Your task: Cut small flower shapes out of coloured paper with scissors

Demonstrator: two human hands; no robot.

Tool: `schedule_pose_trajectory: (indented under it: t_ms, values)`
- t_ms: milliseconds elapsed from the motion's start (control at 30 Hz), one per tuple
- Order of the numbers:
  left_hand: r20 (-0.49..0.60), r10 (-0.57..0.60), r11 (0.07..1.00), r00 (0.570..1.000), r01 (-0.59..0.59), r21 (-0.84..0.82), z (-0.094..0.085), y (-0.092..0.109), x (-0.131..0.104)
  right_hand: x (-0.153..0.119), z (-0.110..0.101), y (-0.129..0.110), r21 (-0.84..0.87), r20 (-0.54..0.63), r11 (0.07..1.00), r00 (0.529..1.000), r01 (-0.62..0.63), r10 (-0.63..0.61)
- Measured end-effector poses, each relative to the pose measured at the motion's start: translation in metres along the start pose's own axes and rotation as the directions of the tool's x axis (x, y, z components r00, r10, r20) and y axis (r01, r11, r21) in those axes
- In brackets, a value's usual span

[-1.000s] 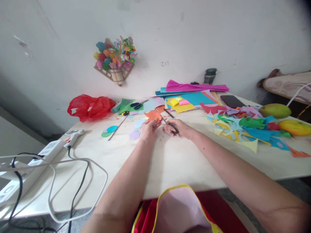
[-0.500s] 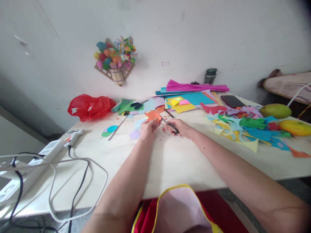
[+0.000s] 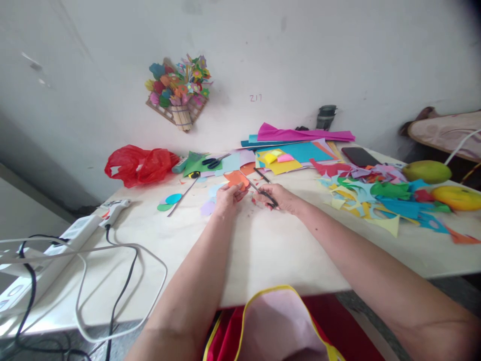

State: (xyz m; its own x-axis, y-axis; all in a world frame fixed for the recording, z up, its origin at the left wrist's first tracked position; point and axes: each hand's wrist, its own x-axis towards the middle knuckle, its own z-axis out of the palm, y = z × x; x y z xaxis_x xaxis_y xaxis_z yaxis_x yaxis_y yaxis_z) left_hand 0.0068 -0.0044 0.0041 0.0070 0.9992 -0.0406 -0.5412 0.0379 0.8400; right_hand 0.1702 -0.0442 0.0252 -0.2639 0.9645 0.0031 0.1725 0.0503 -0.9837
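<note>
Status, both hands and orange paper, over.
Left hand grips orange paper; right hand holds black-handled scissors, one blade alongside paper. Small red scraps lie between hands.

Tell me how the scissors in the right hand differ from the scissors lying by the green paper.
The held scissors are gripped in the right hand, while the lying scissors rest untouched among papers by the green paper. The held scissors point away and to the left, toward the orange paper; the lying scissors point away and to the right. Both have dark handles.
</note>
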Motion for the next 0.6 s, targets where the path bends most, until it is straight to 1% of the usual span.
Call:
schedule_pose_trajectory:
  t_ms: [300,600]
  values:
    - [0.034,0.016,1.0,0.999,-0.016,0.004,-0.006,-0.001,0.003,0.011,-0.006,0.018,0.008,0.015,0.998,0.998,0.055,-0.055]
    - [0.052,0.004,0.999,0.999,-0.006,0.04,-0.01,0.0,0.006,0.01,-0.005,0.015,0.042,0.023,0.998,0.999,0.037,-0.038]
